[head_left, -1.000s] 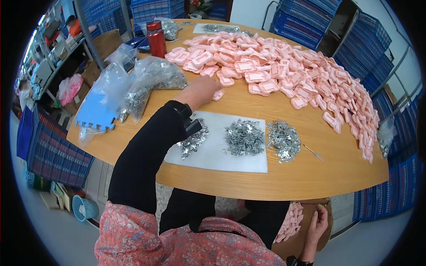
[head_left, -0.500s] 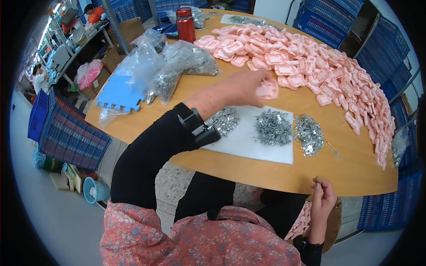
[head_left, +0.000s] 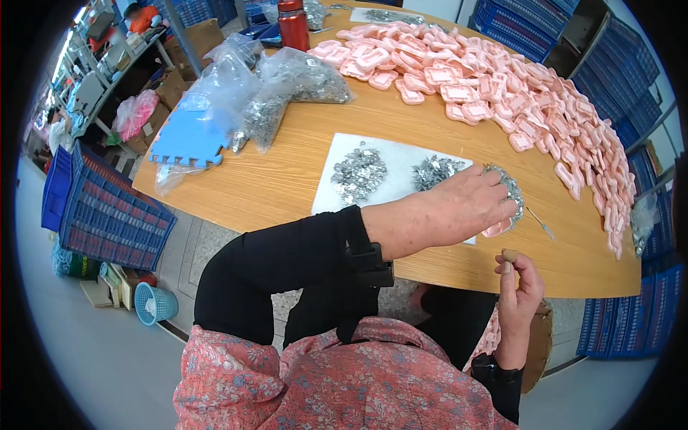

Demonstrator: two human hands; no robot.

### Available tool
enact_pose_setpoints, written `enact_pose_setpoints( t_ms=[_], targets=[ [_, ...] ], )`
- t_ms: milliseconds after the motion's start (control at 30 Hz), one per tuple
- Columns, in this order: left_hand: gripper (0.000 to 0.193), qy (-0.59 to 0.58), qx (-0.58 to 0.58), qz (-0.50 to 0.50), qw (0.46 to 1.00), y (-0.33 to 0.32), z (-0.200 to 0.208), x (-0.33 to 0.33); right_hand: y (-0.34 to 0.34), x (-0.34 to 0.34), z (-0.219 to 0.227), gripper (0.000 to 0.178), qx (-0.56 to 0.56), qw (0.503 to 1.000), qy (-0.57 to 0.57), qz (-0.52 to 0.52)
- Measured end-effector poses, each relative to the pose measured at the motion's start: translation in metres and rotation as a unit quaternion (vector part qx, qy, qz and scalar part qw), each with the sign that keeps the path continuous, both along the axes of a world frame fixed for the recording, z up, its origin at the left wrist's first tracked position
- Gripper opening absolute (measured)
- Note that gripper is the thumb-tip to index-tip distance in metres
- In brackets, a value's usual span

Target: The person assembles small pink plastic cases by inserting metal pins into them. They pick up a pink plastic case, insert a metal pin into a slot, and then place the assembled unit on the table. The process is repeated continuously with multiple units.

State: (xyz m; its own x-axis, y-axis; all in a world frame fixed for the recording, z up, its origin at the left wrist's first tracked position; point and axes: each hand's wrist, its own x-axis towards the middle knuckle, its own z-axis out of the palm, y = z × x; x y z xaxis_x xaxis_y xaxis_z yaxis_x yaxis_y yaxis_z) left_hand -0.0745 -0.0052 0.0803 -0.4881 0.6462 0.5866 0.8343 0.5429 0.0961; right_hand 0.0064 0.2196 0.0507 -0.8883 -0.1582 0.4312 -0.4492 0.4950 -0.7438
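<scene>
My left hand (head_left: 451, 211) reaches across the front of the table, closed on a pink plastic part (head_left: 497, 228) that shows below its fingertips. Under and behind it lies a white foam sheet (head_left: 394, 195) bearing a heap of flat silver metal pieces (head_left: 358, 172) and a heap of small grey metal pieces (head_left: 436, 170), partly covered by the hand. Another silver heap (head_left: 514, 190) sits on the wood beside the sheet. My right hand (head_left: 520, 290) is at the table's front edge, thumb and forefinger pinched, a beige cover on a fingertip; anything between them is too small to make out.
Many pink plastic parts (head_left: 459, 93) spread across the back and right of the table (head_left: 287, 172). Bags of metal pieces (head_left: 261, 118), a blue foam mat (head_left: 190, 140) and a red bottle (head_left: 293, 27) stand at the left. A thin tool (head_left: 541, 223) lies near the right heap.
My left hand has moved from the pink pile toward me and right, carrying a pink plastic part close to my right hand. My right hand has risen slightly, still pinched.
</scene>
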Motion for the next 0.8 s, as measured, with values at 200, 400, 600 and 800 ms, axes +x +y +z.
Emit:
enact_pose_setpoints(
  t_ms=[200,400,600,800],
  targets=[
    [0.044,-0.193,0.067,0.019,0.979,0.01,-0.001,-0.026,0.016,-0.006,-0.011,0.013,-0.062,0.997,-0.049,-0.022],
    [0.058,-0.543,0.301,-0.018,0.784,-0.002,-0.015,-0.045,0.03,-0.017,-0.026,0.018,-0.149,0.981,-0.123,-0.033],
    [0.046,-0.635,0.408,-0.091,0.65,-0.016,-0.029,-0.049,0.044,-0.022,-0.053,0.018,-0.192,0.969,-0.155,-0.015],
    [0.047,-0.612,0.474,-0.118,0.622,-0.02,-0.028,-0.042,0.048,-0.025,-0.06,0.019,-0.218,0.957,-0.187,-0.045]
  ],
)
